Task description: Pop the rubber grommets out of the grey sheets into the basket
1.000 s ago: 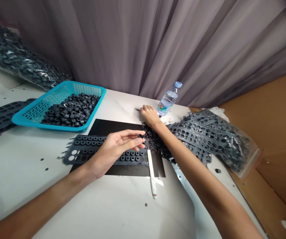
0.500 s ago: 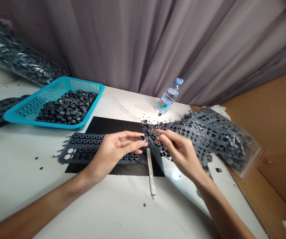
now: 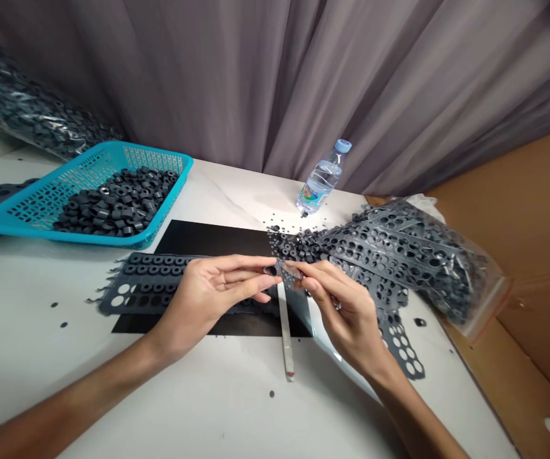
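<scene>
My left hand pinches a small black rubber ring between thumb and fingertips. Closed around a small shiny metal tool, my right hand holds its tip against or right beside the ring; the tool's exact kind is unclear. Partly behind the left hand lies a dark rubber sheet with rows of round rings in it and a few punched-out holes. The sheet rests on a black mat. Below the fingertips, a pale narrow stick lies at the mat's right side.
A blue basket of black rings stands at the left, before a big plastic bag of more rings. At the right are loose scraps and a clear bag with perforated sheets. A water bottle stands behind.
My right hand has come left with the metal tool, whose tip is now at the ring. The left hand keeps its pinch, and the view has shifted slightly.
</scene>
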### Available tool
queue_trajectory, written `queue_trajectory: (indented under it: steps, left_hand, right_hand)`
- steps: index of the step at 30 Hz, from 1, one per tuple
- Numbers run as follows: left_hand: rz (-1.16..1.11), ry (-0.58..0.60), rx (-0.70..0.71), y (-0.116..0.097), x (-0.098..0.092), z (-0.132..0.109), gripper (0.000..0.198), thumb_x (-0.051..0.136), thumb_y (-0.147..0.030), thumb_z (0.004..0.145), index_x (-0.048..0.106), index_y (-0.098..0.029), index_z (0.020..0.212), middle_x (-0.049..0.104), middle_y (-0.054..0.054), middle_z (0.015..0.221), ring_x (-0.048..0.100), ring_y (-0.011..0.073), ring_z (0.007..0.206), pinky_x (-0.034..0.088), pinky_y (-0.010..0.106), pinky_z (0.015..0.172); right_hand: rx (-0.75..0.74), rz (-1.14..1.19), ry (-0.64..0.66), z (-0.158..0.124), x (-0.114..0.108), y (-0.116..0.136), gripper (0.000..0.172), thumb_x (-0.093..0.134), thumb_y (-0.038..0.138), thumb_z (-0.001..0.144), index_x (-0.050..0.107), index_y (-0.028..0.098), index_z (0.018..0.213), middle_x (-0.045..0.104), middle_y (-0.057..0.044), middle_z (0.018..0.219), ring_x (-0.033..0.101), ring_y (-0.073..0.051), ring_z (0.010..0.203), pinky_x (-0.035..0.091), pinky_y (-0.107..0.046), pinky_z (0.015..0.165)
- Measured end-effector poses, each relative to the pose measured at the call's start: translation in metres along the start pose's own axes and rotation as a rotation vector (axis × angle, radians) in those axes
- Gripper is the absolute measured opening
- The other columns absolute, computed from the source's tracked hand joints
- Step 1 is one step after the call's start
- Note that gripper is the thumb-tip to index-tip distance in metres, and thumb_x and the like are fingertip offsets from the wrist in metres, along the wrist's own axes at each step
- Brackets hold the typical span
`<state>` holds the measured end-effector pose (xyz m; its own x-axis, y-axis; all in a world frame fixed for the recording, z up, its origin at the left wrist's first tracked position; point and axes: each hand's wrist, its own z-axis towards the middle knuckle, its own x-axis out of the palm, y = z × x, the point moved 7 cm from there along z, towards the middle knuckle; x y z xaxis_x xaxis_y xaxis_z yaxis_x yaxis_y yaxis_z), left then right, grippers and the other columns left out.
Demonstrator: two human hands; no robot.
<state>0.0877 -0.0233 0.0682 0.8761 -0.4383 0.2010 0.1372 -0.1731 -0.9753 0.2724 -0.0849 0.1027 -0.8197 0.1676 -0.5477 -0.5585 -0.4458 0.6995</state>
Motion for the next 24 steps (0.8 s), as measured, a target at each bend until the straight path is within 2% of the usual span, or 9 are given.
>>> queue_trajectory:
  steps: [5, 10, 18, 24]
  left_hand:
    - [-0.003, 0.011, 0.022, -0.001, 0.002, -0.001, 0.033, 0.087, -0.035, 0.084, 0.083, -0.022, 0.114, 0.084, 0.007, 0.106, 0.082, 0.023, 0.08, 0.069, 0.036, 0.087]
    - [-0.032, 0.035, 0.04, -0.001, 0.003, -0.001, 0.035, 0.086, -0.029, 0.085, 0.081, -0.022, 0.119, 0.084, 0.005, 0.108, 0.082, 0.0196, 0.085, 0.069, 0.027, 0.084]
    - [0.003, -0.021, 0.151, -0.007, 0.001, -0.003, 0.022, 0.082, -0.025, 0.089, 0.083, -0.02, 0.11, 0.084, 0.004, 0.102, 0.079, 0.0136, 0.072, 0.068, 0.02, 0.074]
    - [0.012, -0.047, 0.234, -0.015, 0.004, -0.007, 0.018, 0.08, -0.017, 0.089, 0.084, -0.021, 0.106, 0.084, 0.001, 0.093, 0.08, 0.0138, 0.073, 0.069, 0.018, 0.071]
  right_hand:
    - [-0.072, -0.023, 0.01, -0.001, 0.001, 0.004, 0.038, 0.055, 0.014, 0.106, 0.067, 0.025, 0.14, 0.071, -0.008, 0.106, 0.065, -0.019, 0.088, 0.054, -0.035, 0.077]
    - [-0.125, -0.051, 0.023, -0.001, 0.001, 0.008, 0.041, 0.056, 0.007, 0.104, 0.066, 0.019, 0.141, 0.069, -0.009, 0.108, 0.063, -0.017, 0.088, 0.052, -0.032, 0.076]
    - [-0.209, -0.167, -0.002, -0.004, 0.002, 0.015, 0.04, 0.057, 0.003, 0.102, 0.065, 0.016, 0.139, 0.069, -0.01, 0.109, 0.064, -0.017, 0.09, 0.052, -0.031, 0.076]
    - [-0.315, -0.295, -0.026, -0.005, 0.004, 0.026, 0.037, 0.057, 0.005, 0.103, 0.063, 0.012, 0.139, 0.071, -0.012, 0.108, 0.065, -0.019, 0.089, 0.052, -0.032, 0.076]
